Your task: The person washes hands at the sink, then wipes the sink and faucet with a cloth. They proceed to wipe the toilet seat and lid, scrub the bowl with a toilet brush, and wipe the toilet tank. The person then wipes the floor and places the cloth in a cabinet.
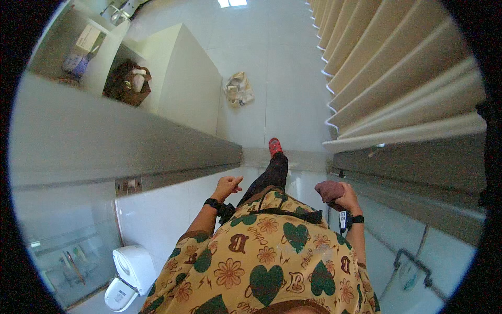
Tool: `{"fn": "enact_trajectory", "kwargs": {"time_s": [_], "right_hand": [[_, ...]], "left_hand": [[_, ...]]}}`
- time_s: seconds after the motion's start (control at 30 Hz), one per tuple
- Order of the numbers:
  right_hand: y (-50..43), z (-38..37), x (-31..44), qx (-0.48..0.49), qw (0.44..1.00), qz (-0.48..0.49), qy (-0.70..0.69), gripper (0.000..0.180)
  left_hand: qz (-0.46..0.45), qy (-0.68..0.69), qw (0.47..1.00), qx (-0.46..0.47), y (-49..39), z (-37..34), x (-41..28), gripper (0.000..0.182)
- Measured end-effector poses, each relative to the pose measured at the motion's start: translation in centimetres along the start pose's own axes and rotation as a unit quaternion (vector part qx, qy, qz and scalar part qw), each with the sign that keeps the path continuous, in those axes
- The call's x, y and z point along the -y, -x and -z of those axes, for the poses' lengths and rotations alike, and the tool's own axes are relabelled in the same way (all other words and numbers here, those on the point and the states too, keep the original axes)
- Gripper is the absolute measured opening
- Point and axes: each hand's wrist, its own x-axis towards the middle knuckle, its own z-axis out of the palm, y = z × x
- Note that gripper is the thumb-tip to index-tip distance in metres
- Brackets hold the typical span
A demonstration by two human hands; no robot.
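My right hand point(348, 199) grips a bunched mauve-brown cloth point(330, 191), beside the door frame on my right. My left hand point(227, 187) is held out over the pale floor on the other side of my body. It holds nothing, its thumb extended and its fingers loosely bent. Both wrists wear black straps with small devices. Between the hands, one leg in dark trousers reaches forward, its red shoe point(275, 146) at the doorway threshold point(306, 160).
A crumpled plastic bag point(239, 90) lies on the floor ahead, beside a white cabinet point(192, 74). A brown bag point(127, 88) sits in its compartment. A pleated beige curtain point(392, 70) hangs at right. A white toilet point(135, 267) stands lower left; a dark bent pipe point(415, 259) lower right.
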Motion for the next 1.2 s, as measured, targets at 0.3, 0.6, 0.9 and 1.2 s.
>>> {"fn": "enact_trajectory", "kwargs": {"time_s": [0.3,0.6,0.9,1.2], "right_hand": [[2.5,-1.8,-0.4,0.092,0.992,-0.080,-0.015,0.064],[1.4,-2.5,-4.9,0.005,0.994,-0.098,-0.053,0.062],[5.1,-5.7,-13.8,0.037,0.946,-0.192,-0.258,0.070],[5.5,-3.9,-16.4,0.023,0.956,-0.224,-0.189,0.065]], "left_hand": [[0.009,-0.040,0.999,0.001,-1.5,-0.2,1.5,0.033],[-0.011,-0.065,0.998,0.009,-3.7,-1.7,1.8,0.034],[-0.002,-0.041,0.999,-0.010,-2.6,0.2,2.5,0.032],[-0.020,0.001,0.999,-0.029,-1.4,-1.3,0.6,0.027]]}}
